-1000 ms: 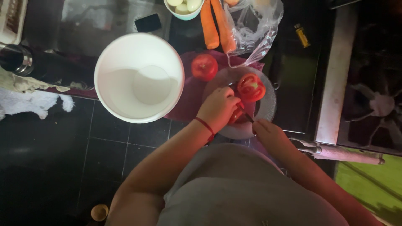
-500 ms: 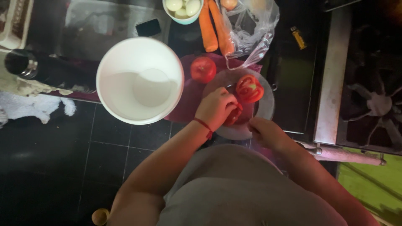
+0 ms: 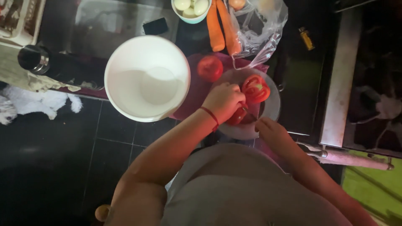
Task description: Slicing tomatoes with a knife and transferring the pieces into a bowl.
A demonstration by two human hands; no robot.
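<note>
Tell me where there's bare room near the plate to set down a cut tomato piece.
The white bowl is empty inside. The glass plate has a bare strip along its right rim. The plate's left side is crowded: left hand, right hand, tomato half and tomato slices. Behind the plate sit the whole tomato, carrots and plastic bag.

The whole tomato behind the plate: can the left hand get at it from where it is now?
Probably yes. The whole tomato lies bare on the board just beyond the left hand, nothing between them, though that hand now holds a tomato piece.
</note>
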